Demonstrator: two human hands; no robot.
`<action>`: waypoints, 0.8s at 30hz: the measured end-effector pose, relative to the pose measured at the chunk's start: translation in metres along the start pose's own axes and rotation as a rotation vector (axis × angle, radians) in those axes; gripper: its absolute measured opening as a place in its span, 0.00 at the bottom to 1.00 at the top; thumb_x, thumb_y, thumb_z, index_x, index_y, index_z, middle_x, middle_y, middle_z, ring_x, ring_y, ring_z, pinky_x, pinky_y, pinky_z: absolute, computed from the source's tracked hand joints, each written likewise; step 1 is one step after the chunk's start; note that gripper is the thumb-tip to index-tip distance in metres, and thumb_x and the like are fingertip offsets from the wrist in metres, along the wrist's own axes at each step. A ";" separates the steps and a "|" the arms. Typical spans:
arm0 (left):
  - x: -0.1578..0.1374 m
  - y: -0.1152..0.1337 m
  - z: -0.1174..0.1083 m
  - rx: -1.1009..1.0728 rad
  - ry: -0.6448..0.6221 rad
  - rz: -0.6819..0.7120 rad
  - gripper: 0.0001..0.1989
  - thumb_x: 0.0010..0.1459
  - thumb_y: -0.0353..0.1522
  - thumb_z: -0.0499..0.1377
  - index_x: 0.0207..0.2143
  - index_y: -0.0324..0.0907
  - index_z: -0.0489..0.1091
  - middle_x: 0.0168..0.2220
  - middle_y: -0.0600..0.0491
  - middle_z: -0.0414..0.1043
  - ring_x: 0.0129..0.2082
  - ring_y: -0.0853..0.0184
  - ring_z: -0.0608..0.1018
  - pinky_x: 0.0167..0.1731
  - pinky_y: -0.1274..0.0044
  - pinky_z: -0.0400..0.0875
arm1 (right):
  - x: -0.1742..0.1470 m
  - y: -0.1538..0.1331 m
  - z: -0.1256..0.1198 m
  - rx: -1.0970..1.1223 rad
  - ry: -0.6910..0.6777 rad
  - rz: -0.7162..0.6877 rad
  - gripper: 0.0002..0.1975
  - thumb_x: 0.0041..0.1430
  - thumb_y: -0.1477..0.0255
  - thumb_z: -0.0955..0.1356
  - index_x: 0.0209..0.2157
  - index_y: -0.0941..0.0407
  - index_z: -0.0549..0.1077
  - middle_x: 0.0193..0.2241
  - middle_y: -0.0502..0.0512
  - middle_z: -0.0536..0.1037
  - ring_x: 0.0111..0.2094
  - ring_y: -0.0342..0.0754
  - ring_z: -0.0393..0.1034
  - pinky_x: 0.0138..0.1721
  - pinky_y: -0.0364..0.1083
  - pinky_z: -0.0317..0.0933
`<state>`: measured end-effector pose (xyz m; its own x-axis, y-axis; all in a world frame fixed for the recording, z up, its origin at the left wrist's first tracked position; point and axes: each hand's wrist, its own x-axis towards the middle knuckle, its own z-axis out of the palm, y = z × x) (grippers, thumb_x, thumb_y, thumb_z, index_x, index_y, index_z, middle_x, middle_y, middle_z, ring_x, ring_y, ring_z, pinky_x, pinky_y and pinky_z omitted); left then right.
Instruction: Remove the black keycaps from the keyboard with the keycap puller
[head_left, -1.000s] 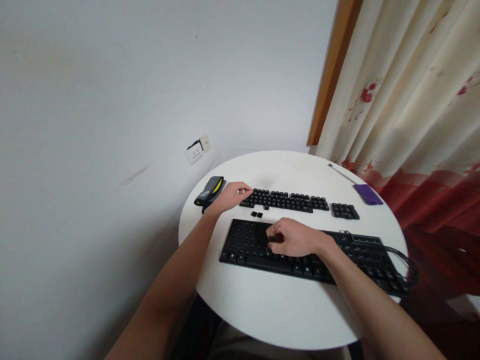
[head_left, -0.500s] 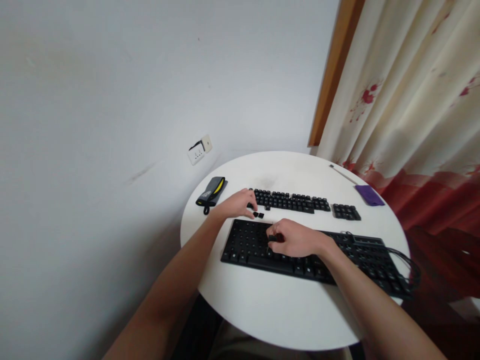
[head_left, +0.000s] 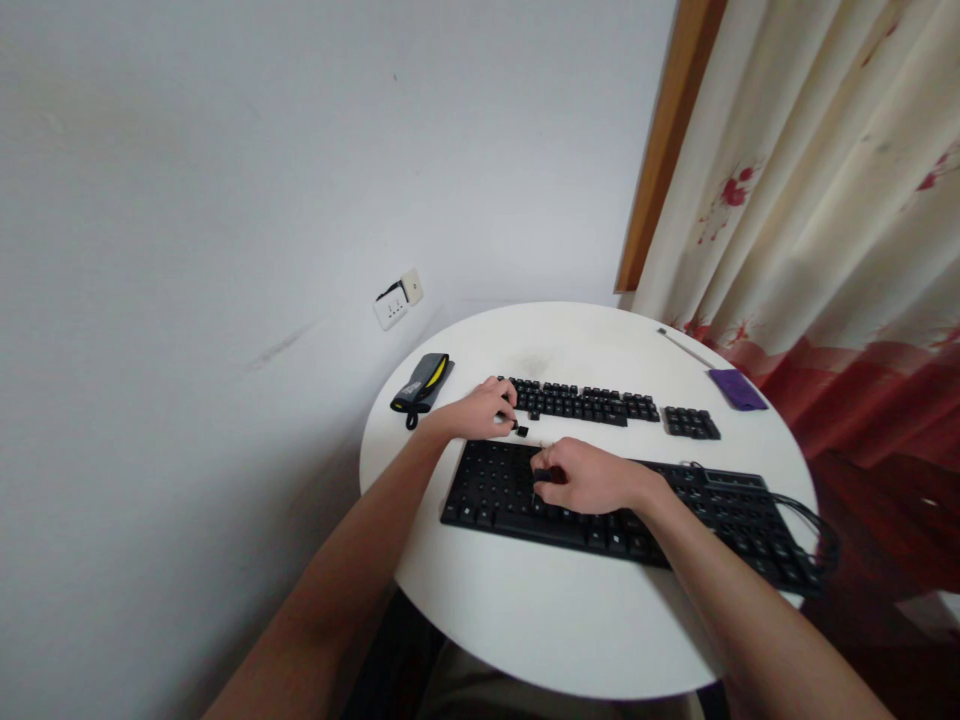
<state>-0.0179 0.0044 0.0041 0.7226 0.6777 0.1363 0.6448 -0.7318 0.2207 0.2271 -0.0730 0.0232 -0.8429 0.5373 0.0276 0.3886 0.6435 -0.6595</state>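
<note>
My left hand (head_left: pixel 486 408) rests past the keyboard's far left edge, thumb and fingers closing at a small black keycap mostly hidden by the fingertips. Another loose keycap (head_left: pixel 523 431) lies just right of them. Over the left part of a black keyboard (head_left: pixel 510 512), my right hand (head_left: pixel 589 477) is closed around something small and dark with a thin part pointing down; its kind is unclear. Many key positions under and left of this hand show bare posts, while the bottom row has its caps. Behind the keyboard, rows of removed keycaps (head_left: pixel 570 403) are laid out, with a separate number-pad block (head_left: pixel 691 423).
A grey and yellow pouch (head_left: pixel 421 384) lies at the round white table's (head_left: pixel 570 640) left edge. A thin-handled brush (head_left: pixel 686 348) and a purple cloth (head_left: pixel 738 389) lie at the far right. The keyboard's coiled cable (head_left: pixel 817 530) hangs by the right edge. A wall stands close on the left.
My left fingertips have moved slightly right and down, closing at one of the two loose keycaps. My right hand stays almost in place over the keyboard.
</note>
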 end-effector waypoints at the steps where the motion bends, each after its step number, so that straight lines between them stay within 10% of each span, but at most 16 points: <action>1: 0.000 0.000 0.000 0.002 0.002 0.004 0.08 0.57 0.31 0.60 0.31 0.42 0.80 0.44 0.48 0.67 0.46 0.60 0.67 0.52 0.69 0.60 | 0.000 0.000 0.000 0.002 0.001 -0.002 0.11 0.55 0.76 0.64 0.21 0.56 0.59 0.18 0.43 0.59 0.21 0.39 0.51 0.25 0.43 0.43; 24: 0.002 0.001 0.001 -0.034 -0.037 0.023 0.11 0.64 0.34 0.57 0.40 0.44 0.79 0.40 0.48 0.67 0.43 0.60 0.67 0.48 0.69 0.59 | 0.001 0.002 0.002 0.015 -0.010 0.022 0.11 0.56 0.76 0.64 0.22 0.56 0.59 0.17 0.43 0.58 0.21 0.39 0.50 0.25 0.43 0.43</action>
<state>-0.0156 0.0050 0.0036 0.7466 0.6568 0.1057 0.6191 -0.7441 0.2511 0.2261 -0.0725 0.0205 -0.8378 0.5460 0.0057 0.4017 0.6234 -0.6709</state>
